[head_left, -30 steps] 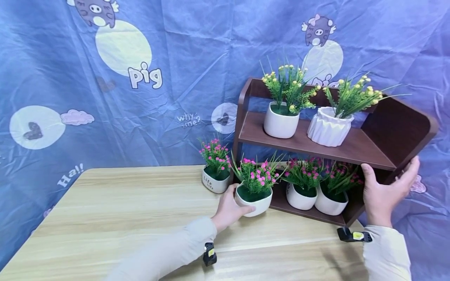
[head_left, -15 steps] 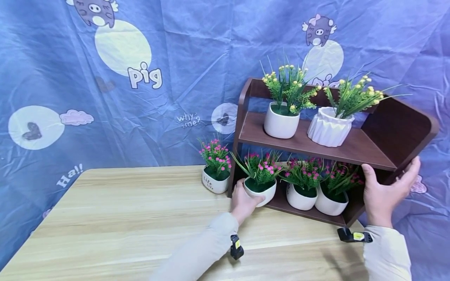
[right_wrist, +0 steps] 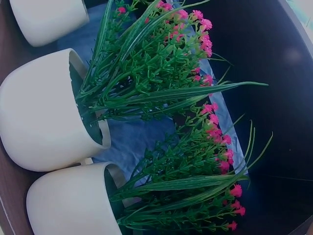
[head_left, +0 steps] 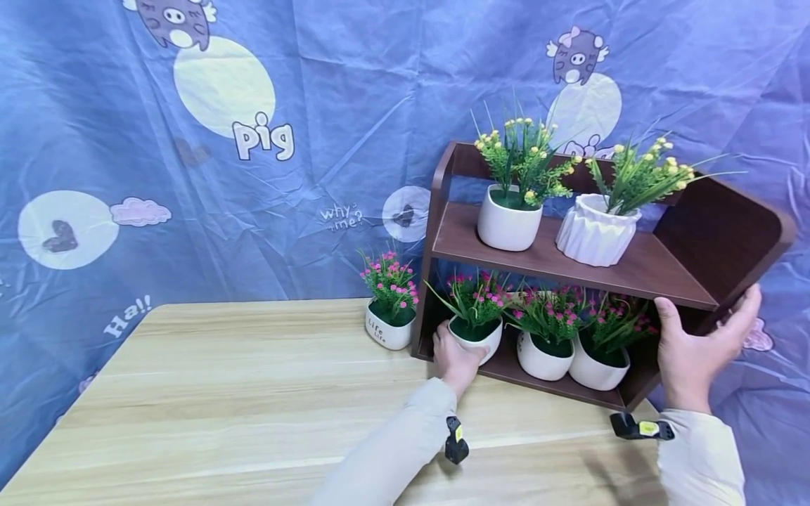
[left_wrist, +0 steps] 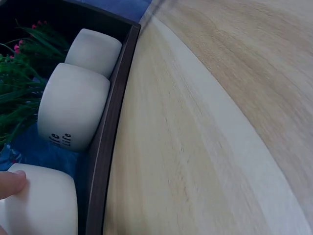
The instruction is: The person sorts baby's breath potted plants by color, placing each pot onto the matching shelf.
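My left hand (head_left: 457, 357) grips a white pot (head_left: 490, 348) of pink artificial flowers at the left end of the brown shelf's (head_left: 569, 273) lower level. In the left wrist view the thumb (left_wrist: 12, 183) lies on that pot's (left_wrist: 49, 205) side. Two more white pots with pink flowers, one pot (head_left: 545, 360) and another pot (head_left: 600, 370), stand to its right, close together. With thumb in front and fingers around the outside, my right hand (head_left: 699, 358) holds the shelf's right side panel. The right wrist view shows the pink flowers (right_wrist: 210, 127) inside the lower level.
On the upper level stand a smooth white pot (head_left: 509, 225) and a ribbed white pot (head_left: 597, 235), both with yellow flowers. A lettered pot (head_left: 389, 329) of pink flowers sits on the wooden table (head_left: 221, 393), left of the shelf. A blue printed cloth (head_left: 342, 105) hangs behind.
My left hand has moved right and inward with the pot, from in front of the shelf into its lower level. My right hand stays at the shelf's side.
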`<state>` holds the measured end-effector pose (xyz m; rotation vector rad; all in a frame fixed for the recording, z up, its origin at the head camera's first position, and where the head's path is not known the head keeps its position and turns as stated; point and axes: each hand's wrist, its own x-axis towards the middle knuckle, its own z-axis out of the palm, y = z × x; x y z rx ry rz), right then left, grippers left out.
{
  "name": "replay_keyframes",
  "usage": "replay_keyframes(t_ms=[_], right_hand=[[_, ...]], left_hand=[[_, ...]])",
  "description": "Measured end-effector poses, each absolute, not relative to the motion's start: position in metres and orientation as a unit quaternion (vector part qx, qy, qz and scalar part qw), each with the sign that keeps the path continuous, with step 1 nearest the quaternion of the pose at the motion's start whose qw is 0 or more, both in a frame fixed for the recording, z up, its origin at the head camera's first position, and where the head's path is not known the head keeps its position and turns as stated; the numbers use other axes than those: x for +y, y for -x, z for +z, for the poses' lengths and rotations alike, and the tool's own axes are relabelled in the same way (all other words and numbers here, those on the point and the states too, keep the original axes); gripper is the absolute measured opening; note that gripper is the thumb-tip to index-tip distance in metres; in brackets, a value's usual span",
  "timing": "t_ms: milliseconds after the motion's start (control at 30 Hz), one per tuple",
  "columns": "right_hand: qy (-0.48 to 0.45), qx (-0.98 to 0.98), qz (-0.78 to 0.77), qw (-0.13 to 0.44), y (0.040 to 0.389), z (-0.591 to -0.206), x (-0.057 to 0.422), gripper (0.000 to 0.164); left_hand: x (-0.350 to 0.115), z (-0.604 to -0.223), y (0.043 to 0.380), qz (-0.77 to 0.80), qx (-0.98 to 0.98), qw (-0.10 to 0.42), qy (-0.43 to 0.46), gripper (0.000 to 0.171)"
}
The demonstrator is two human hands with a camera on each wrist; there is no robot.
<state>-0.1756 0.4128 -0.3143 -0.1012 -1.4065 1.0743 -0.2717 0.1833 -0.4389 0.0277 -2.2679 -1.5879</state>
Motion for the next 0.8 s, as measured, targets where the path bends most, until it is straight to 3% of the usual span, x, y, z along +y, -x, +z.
replay_keyframes(t_ms=[400,800], right_hand=[[0.055,-0.614,0.474,0.629,0.175,-0.314,0.410,0.095],[0.053,-0.616,0.472,0.628,0.175,-0.313,0.411,0.095]], left_hand=[[0.198,-0.444,0.271,-0.556,-0.804,0.209,-0.022,0.078],[0.193,-0.445,0.261,-0.554,-0.819,0.120,0.091,0.090]])
